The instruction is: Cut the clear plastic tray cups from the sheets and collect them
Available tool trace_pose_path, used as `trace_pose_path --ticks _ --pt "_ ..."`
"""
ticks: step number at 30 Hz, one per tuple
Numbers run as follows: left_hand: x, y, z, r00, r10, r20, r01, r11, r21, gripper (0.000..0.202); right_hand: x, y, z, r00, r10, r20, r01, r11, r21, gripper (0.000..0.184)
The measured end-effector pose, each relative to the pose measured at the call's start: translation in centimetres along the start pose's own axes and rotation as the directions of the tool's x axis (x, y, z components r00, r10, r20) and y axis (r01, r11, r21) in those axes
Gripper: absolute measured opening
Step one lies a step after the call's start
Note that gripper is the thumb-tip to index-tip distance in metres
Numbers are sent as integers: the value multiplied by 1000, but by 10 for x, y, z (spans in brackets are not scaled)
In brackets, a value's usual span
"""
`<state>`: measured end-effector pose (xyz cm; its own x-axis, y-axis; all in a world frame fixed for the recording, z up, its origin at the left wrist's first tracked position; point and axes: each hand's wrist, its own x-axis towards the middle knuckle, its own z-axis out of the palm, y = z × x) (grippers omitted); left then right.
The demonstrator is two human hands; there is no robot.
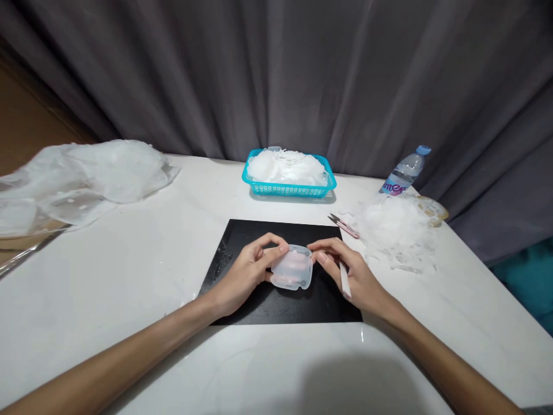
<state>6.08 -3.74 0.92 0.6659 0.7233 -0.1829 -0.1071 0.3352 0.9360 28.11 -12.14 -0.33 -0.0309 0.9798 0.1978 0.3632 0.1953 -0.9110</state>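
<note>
A small translucent plastic piece [294, 268] with rounded corners is held over a black mat [259, 300] in the middle of the white table. My left hand [248, 271] grips its left side, thumb on top and fingers curled underneath. My right hand [345, 268] pinches the piece's right edge with its fingertips and also holds a thin white stick-like tool [344, 281] along the palm.
A turquoise basket [288, 187] heaped with white plastic pieces stands behind the mat. Pink-handled snips [343, 225] lie right of the mat beside a pile of clear plastic scraps [391, 233]. A water bottle [404, 173] is at far right. Crumpled plastic bags [82, 178] cover the left.
</note>
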Motion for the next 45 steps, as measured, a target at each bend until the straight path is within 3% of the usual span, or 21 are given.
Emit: trace_pose_path --ticks 8,15,21,26,35,40,45 --pt "-1 3 3 1000 17 -5 -17 999 -33 18 -1 -10 -1 988 -153 -34 149 983 -106 29" --pt "0 -3 -2 993 86 80 -97 984 149 22 -2 -15 -2 950 -293 -107 269 942 -200 32" --pt "-8 3 5 983 149 104 -178 913 367 19 -5 -23 2 848 -514 -128 439 817 -373 34" --pt "-10 7 6 970 156 188 -213 917 338 14 -9 -30 3 743 -662 -95 545 681 -489 45" --pt "-9 10 3 950 206 234 -280 892 354 7 -13 -31 -1 688 -724 -46 587 594 -550 54" --pt "-14 13 5 931 271 245 -352 842 408 13 -14 -35 -2 656 -755 -1 599 522 -607 58" --pt "-16 13 5 941 236 242 -313 880 358 10 -17 -39 -4 679 -734 -4 580 539 -610 62"
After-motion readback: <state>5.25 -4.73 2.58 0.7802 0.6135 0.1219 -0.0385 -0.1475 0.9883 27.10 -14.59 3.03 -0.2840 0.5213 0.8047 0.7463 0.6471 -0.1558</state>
